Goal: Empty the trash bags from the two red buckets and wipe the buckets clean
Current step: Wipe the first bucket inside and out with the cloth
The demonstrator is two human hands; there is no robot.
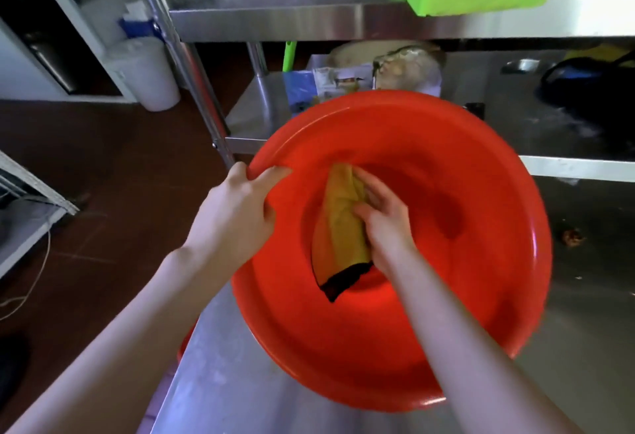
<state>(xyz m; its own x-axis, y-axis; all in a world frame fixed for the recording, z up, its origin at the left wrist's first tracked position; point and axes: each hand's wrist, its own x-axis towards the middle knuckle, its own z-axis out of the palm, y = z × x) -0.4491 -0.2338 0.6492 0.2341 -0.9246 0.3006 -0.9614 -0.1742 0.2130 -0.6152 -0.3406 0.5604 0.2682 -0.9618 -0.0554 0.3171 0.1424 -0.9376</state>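
Red bucket (481, 145) sits tipped toward you on the steel table (220, 382), your left hand (237, 213) curled over its rim so it cannot slide, while your right hand (381, 217), fingers flat, presses the yellow cloth (338, 227) against the inside to wipe it.

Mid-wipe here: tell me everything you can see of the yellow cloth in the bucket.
The yellow cloth looks like soft fabric, folded into a long strip with a dark band at its near end. It lies inside the red bucket against the inner surface, and the right hand presses it there with fairly straight fingers.
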